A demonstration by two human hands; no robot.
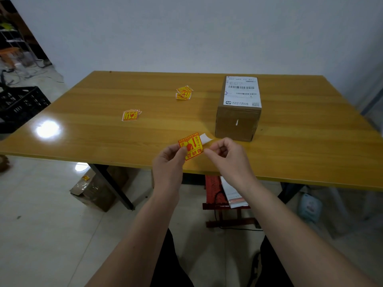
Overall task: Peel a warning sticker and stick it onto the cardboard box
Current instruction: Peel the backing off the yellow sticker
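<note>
I see left hand [171, 157] pinching warning sticker [191, 145], tilted, white corner curling toward cardboard box [238, 112]; right hand [224, 151] pinched empty beside it.

Your yellow-brown wood-grain counter [103, 96] has a smooth, glossy finish; a bright lamp glare sits on it at the left of the frame. The brown cardboard box [237, 123] right of centre looks matt and slightly rough, with a smooth white paper shipping label [242, 91] on top. The yellow-and-red printed paper sticker [191, 145] at centre shows a slight sheen, its peeled corner plain white. The pale tiled floor [41, 214] at lower left is polished and reflective. The black lattice crate [20, 105] at far left looks like matt plastic.
</note>
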